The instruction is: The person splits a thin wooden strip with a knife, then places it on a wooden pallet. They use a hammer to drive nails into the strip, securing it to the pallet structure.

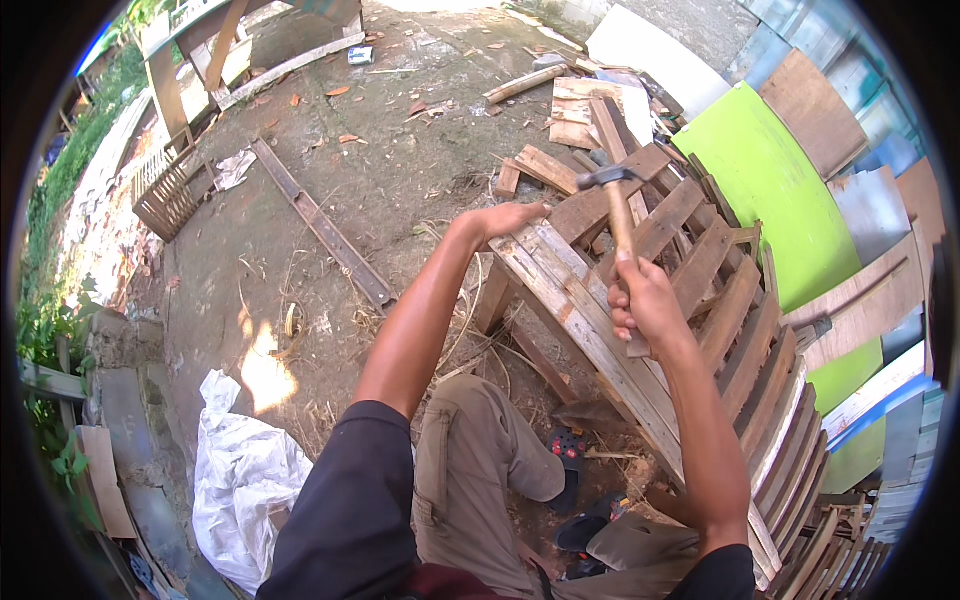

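Note:
My right hand (648, 305) is closed around the wooden handle of a claw hammer (620, 215). The dark metal head is raised, pointing away from me above the slats. Below it stands a slatted wooden frame (600, 320) with pale, worn planks along its near side and brown slats (735, 310) running off to the right. At the frame's far left corner, my left hand (508, 220) grips the end of the planks; some of its fingers are hidden. No nail can be made out near either hand.
Scrap wood (590, 110) lies piled beyond the frame. A bright green panel (770, 190) and other sheets lean at the right. A long narrow beam (325, 225) crosses the dirt ground. At the lower left is a white sack (240, 480), with a slatted crate (165, 195) farther off.

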{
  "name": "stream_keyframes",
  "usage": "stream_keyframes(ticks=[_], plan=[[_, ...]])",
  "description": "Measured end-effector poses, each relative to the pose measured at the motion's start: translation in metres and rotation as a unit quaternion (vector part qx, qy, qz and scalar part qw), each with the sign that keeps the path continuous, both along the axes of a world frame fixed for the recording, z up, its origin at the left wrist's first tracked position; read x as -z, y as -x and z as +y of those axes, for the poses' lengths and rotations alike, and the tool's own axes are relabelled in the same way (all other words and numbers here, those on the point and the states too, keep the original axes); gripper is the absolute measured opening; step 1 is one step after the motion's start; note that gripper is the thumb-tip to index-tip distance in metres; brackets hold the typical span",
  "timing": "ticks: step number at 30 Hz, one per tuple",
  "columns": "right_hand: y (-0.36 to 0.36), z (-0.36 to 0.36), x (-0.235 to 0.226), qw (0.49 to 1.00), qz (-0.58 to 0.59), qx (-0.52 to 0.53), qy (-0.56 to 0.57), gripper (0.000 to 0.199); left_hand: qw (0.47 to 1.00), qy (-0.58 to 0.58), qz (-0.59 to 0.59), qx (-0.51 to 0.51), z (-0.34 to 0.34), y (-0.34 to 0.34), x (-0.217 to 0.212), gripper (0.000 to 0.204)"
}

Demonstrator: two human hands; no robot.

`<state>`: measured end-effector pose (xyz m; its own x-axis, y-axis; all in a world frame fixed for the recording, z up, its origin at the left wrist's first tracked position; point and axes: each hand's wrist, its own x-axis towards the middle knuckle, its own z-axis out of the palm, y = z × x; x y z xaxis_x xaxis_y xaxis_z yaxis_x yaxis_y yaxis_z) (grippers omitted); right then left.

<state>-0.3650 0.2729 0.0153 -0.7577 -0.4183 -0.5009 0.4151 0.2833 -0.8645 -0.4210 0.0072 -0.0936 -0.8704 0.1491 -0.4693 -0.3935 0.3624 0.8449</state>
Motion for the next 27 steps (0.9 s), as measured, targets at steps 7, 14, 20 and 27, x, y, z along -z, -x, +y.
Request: stream_keyframes(ticks=[7,14,20,27], plan=[[0.006,0.017,-0.005,0.998,0.041,0.051,0.011,0.031,0.999,0.000,0.047,0.026,-0.003,0.005,0.017,0.072],[0.011,0.020,-0.001,0.996,0.042,0.062,0.049,0.031,1.000,0.020,0.006,-0.003,0.008,-0.002,-0.007,0.073],[-0.006,0.001,0.002,0.997,0.045,-0.067,-0.008,0.033,0.999,-0.020,0.027,-0.009,-0.007,0.009,0.014,0.072],[-0.018,-0.002,0.022,0.968,0.212,-0.091,-0.099,0.037,0.997,-0.059,0.045,0.013,-0.011,0.012,0.031,0.071]])
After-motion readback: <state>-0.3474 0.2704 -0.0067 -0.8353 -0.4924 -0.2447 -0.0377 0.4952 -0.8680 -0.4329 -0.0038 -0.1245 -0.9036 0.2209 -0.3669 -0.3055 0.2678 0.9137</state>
